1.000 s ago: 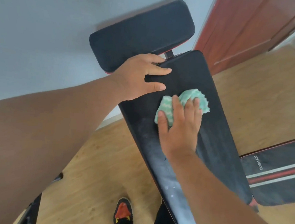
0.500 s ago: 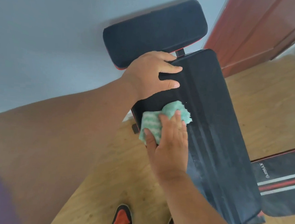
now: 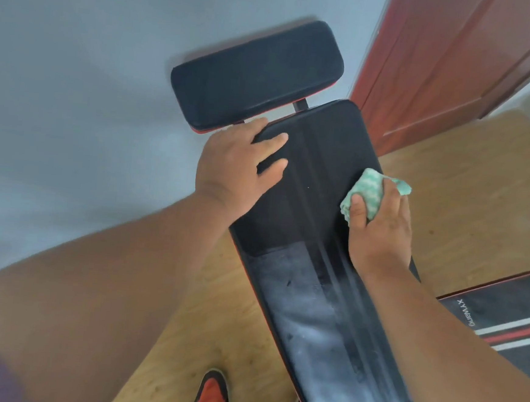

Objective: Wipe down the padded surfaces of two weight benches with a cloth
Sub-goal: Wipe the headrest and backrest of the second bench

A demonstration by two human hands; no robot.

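A long black padded bench (image 3: pixel 311 236) runs from the bottom middle up to a separate black head pad (image 3: pixel 258 73) by the wall. Its near part looks dusty and grey, its far part dark. My left hand (image 3: pixel 238 167) lies flat on the pad's far left corner, fingers spread over the edge. My right hand (image 3: pixel 382 229) presses a bunched green-and-white cloth (image 3: pixel 369 190) against the pad's right edge. A second bench pad (image 3: pixel 508 321), black with red and white stripes, shows at the right.
A pale wall stands behind the head pad. A red-brown door (image 3: pixel 458 63) fills the upper right. The floor (image 3: pixel 463 200) is light wood. My red-and-black shoes (image 3: pixel 212 393) stand on it at the bottom, left of the bench.
My right hand has swept the cloth from the pad's left side across to its right edge. My left hand stays on the far left corner. The view has shifted.
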